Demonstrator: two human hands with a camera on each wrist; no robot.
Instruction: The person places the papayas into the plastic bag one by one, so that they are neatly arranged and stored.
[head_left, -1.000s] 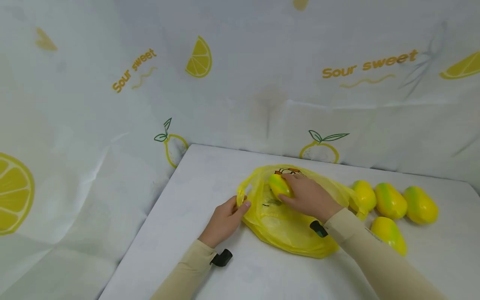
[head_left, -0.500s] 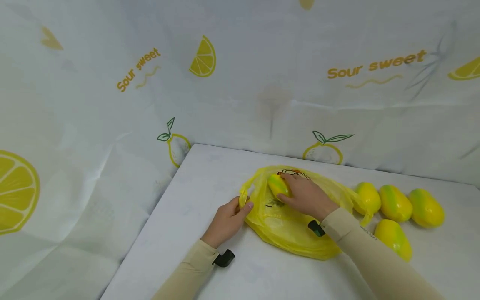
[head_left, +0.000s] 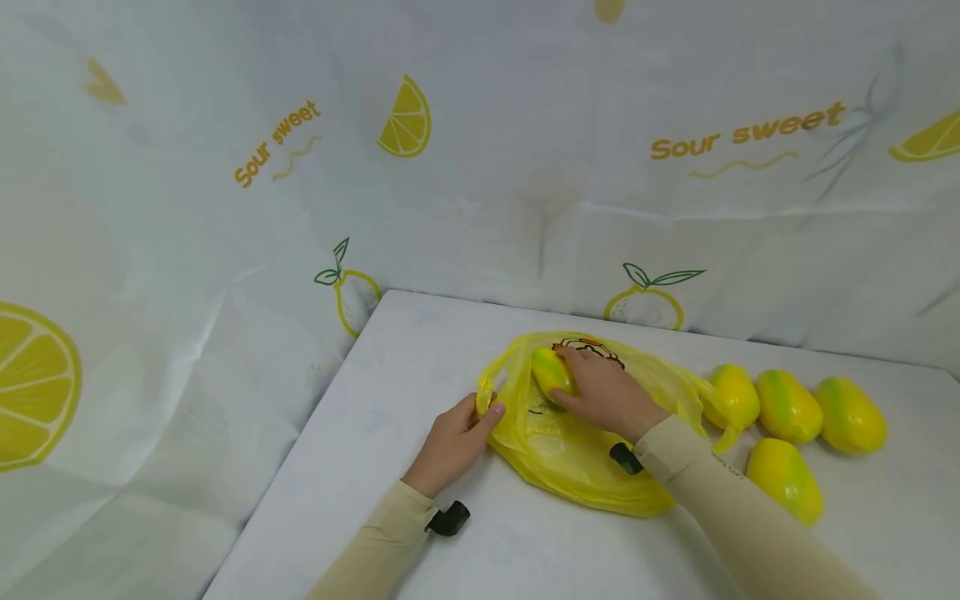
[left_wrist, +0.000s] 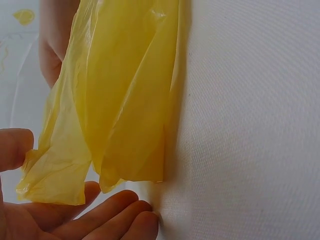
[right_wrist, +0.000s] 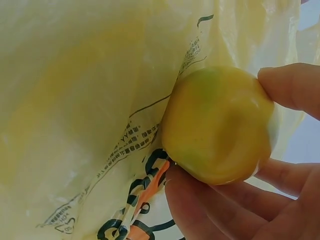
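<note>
Here's the left hand [head_left: 455, 442] at the near side of the yellow plastic bag [head_left: 592, 467], thumb and forefinger pinching the bag's loop handle [head_left: 485, 393], the other fingers loosely extended below, as the left wrist view shows. And over the bag, the right hand [head_left: 609, 392] has a firm-looking grip on a yellow-and-green mango-like fruit [head_left: 552, 372], thumb on one side and fingers curled round the other, spread only as wide as the fruit itself! That fruit sits up against the bag's printed film, around the mouth (how deep inside it really is, I cannot tell through all that crinkled plastic).

Off to the right, four more of the same kind wait on the white table [head_left: 420, 350]: a back row with a left fruit [head_left: 733, 392], a middle fruit [head_left: 789, 406] and a right fruit [head_left: 853, 415], plus a front fruit [head_left: 785, 481] nearer the person. The bag's far handle [head_left: 726, 429] trails across the left one.

The step in hand, I'd judge, is putting this fruit in the bag, and it looks close to release. The next move calls for the left hand to hold that loop steady while the right lowers the fruit, loosens its fingers and clears the thin film without snagging it.
</note>
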